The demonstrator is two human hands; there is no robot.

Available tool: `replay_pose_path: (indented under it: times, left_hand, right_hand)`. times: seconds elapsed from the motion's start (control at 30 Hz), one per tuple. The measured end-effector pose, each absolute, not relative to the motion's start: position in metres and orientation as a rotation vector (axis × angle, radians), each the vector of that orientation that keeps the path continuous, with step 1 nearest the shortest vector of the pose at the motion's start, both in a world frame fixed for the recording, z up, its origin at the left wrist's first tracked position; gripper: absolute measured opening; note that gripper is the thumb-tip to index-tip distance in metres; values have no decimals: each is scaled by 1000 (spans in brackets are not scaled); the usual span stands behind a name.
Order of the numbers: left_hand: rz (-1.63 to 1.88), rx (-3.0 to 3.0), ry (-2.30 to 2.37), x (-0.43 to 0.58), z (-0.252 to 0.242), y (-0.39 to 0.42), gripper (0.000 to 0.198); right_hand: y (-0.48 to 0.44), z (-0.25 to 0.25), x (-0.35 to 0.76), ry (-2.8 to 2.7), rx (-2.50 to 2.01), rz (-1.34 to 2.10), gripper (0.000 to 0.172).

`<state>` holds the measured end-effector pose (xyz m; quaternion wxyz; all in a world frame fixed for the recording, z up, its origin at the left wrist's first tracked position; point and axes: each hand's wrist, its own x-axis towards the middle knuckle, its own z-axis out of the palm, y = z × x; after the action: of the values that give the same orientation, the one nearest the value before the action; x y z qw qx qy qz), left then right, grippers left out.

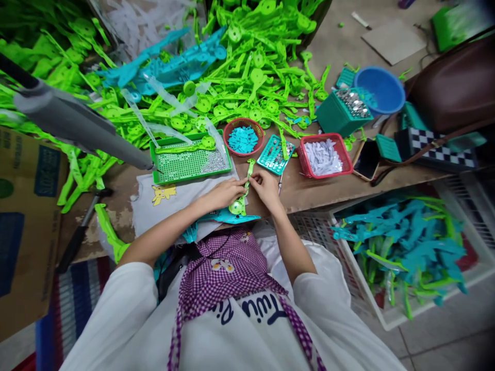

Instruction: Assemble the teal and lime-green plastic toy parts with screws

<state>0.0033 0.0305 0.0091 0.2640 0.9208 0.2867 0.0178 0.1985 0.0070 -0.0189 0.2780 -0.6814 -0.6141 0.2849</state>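
Observation:
My left hand (224, 192) and my right hand (266, 187) meet at the table's front edge, both with fingers pinched on a thin green plastic part (243, 195) that ends in a round disc. Under it lies a teal plastic piece (231, 217), resting on a grey cloth (170, 202). Just beyond my hands sit a green tray of small silver bits (190, 163), a red basket of teal pieces (243, 138), a teal tray of small metal parts (275, 153) and a red basket of white pieces (324, 155).
A big heap of green plastic parts (247, 72) with some teal ones covers the far table. A white crate of teal and green assembled pieces (410, 252) stands at the right. A blue bowl (379, 89), brown bag (452, 87), cardboard box (27, 226) and grey pole (77, 123) surround the work spot.

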Motion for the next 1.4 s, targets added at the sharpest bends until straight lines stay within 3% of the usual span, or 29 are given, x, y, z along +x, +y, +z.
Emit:
replay_pose_path:
  times: [0.27, 0.67, 0.83, 1.1, 1.4]
  left_hand:
    - [155, 2409, 916, -2, 0, 12, 43]
    - [209, 2292, 941, -2, 13, 15, 29]
    - [350, 2232, 1102, 15, 15, 35, 34]
    - [135, 2321, 1100, 33, 21, 58, 28]
    - [121, 2315, 1099, 32, 17, 56, 27]
  right_hand:
    - [19, -3, 208, -1890, -1837, 859, 9]
    - [17, -10, 214, -1738, -1828, 969, 17]
    - [19, -1, 207, -1768, -1953, 900, 16]
    - [-2, -17, 202, -1810, -1795, 802, 17]
    - [-18, -24, 198, -1822, -1713, 781, 28]
